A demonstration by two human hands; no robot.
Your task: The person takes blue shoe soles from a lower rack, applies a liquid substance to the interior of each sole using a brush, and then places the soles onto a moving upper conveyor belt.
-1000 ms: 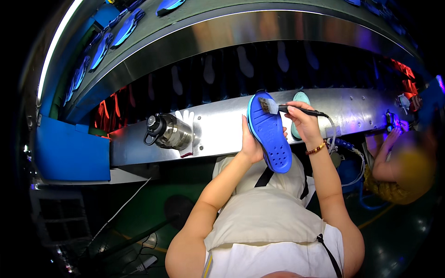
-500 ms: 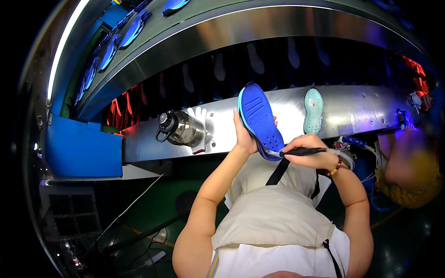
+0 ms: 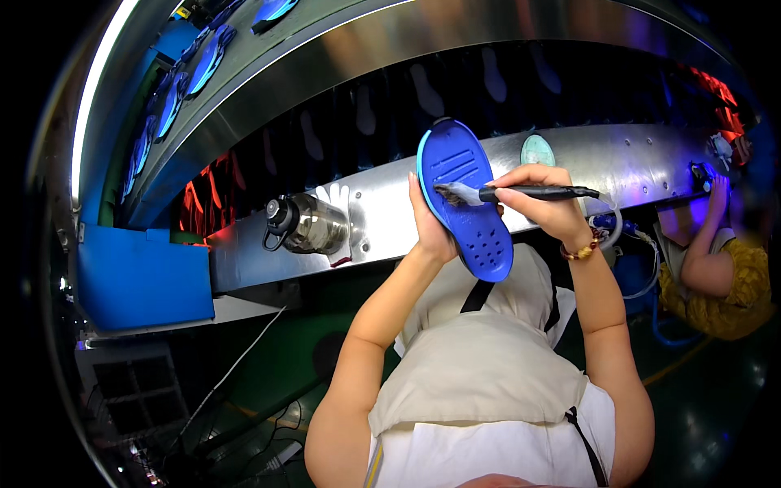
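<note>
My left hand [image 3: 435, 230] grips a blue shoe sole [image 3: 480, 232] by its left edge, the thumb along the near side and fingers behind it. The sole is tilted up toward me, showing raised bars and a cluster of small holes. Between the fingers of my right hand [image 3: 553, 203] is a brush [image 3: 560, 193] with a black handle and a pale hose at its rear end. Its bristles lie against the middle of the sole, just below the bars. Past my right hand, a pale green sole [image 3: 537, 149] rests on the metal ledge, its lower part hidden.
On the metal ledge [image 3: 386, 236] stand a clear bottle [image 3: 313, 225] with a black lid and a white glove [image 3: 340, 199]. A belt [image 3: 244, 57] carrying blue soles curves along the far left. At right, another person [image 3: 720, 272] works beside the ledge.
The brush has moved up the blue sole, from its lower edge to the middle. My right hand has risen with it, and the view has shifted slightly.
</note>
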